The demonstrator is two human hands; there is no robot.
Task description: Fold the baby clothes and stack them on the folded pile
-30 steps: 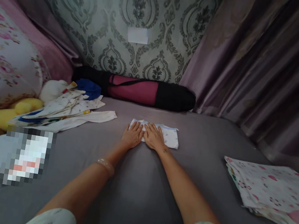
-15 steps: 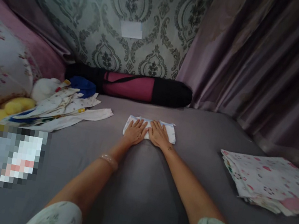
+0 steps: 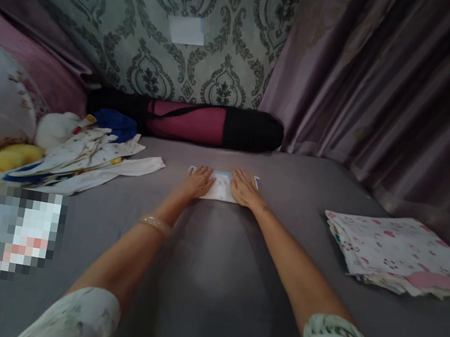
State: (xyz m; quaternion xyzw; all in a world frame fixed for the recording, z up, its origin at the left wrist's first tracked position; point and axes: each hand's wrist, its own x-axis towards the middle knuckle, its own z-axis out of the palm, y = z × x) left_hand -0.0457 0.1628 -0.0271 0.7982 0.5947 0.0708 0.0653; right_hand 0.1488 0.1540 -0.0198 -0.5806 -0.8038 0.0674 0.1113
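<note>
A small folded white cloth (image 3: 221, 187) with a faint print lies on the grey bed sheet (image 3: 210, 258) in front of me. My left hand (image 3: 197, 180) lies flat on its left end, fingers stretched out. My right hand (image 3: 244, 188) lies flat on its right end, fingers also stretched. The middle strip of the cloth shows between the two hands. A bangle sits on my left wrist.
A pile of unfolded baby clothes (image 3: 88, 160) lies at the left beside soft toys (image 3: 15, 156). A stack of folded printed cloths (image 3: 396, 252) lies at the right. A rolled pink and black mat (image 3: 190, 121) rests against the patterned wall. Curtains hang at the right.
My hands have slid apart from the middle of the cloth toward its two ends. The cloth looks narrower than a second ago. The camera has tilted down a little.
</note>
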